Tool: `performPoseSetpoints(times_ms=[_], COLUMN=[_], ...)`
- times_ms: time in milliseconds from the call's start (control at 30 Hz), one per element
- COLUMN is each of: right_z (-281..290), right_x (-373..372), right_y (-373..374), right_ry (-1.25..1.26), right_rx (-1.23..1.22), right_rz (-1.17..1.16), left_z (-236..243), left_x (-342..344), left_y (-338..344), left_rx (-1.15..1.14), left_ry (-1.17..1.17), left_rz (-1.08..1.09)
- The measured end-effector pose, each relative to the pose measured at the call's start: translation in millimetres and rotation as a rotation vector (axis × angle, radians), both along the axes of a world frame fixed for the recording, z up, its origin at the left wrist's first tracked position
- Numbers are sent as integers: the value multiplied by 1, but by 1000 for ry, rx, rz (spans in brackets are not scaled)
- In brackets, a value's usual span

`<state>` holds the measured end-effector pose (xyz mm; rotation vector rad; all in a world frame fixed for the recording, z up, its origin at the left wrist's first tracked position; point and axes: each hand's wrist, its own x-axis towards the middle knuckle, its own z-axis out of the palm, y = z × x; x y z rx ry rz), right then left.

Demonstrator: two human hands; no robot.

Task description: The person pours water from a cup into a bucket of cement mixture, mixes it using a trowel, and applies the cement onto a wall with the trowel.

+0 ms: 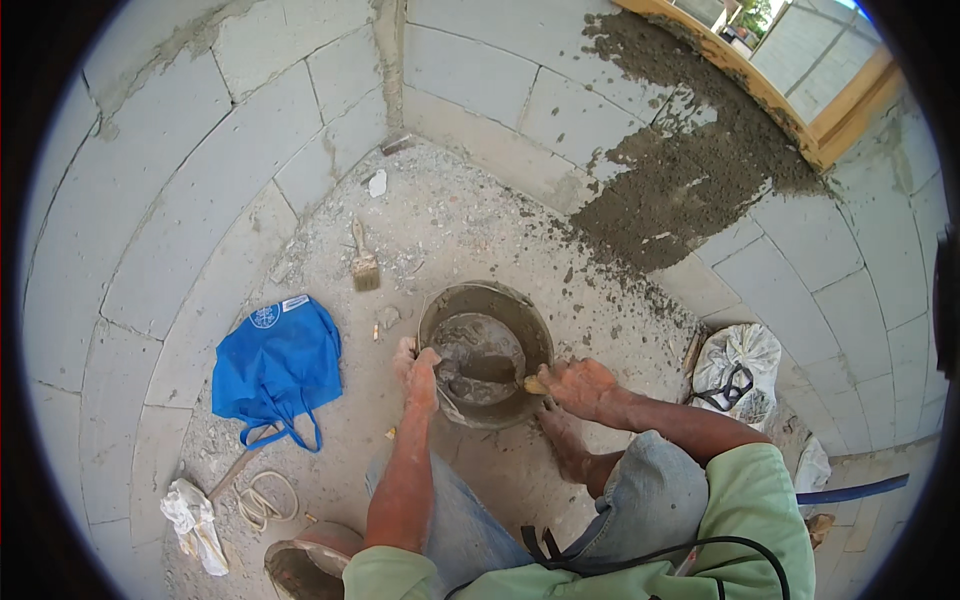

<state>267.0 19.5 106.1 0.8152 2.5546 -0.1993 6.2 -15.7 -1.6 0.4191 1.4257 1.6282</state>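
A round mortar-smeared bucket (538,328) stands on the floor before me, with wet grey mortar (465,335) inside. My left hand (418,372) is closed on its left rim. At the opposite side, my right hand (580,388) grips the pale handle of a trowel (490,369). Its mortar-coated blade reaches into the bucket and lies against the mix, so its exact outline is partly hidden. My bare right foot (566,437) is planted close to the bucket's near right side.
Beyond the bucket lies a paintbrush (365,265). To the left are a blue bag (278,360), a coil of hose (268,500) and a second bucket (330,545). A white sack (738,372) sits by the right block wall. Wet mortar (680,180) covers the wall under a wooden window frame (850,100).
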Motion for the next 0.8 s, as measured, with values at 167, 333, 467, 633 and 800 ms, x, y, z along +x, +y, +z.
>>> performPoseSetpoints(times_ms=[167, 333, 467, 633, 800], right_z=[2, -5, -9, -1, -7], right_x=[12, -2, 6, 9, 4], right_y=[0, -2, -7, -14, -12], right_ry=[-26, 15, -19, 0, 37], right_rx=[-50, -123, -118, -106, -126], right_rz=[-6, -84, -129, -141, -114], left_z=[-6, -27, -16, -10, -2], left_x=[7, -6, 5, -1, -3], left_y=[3, 3, -2, -3, -3], left_rx=[26, 30, -15, -45, -60], left_ry=[-28, 14, 28, 77, 8], left_rz=[28, 40, -17, -47, -64])
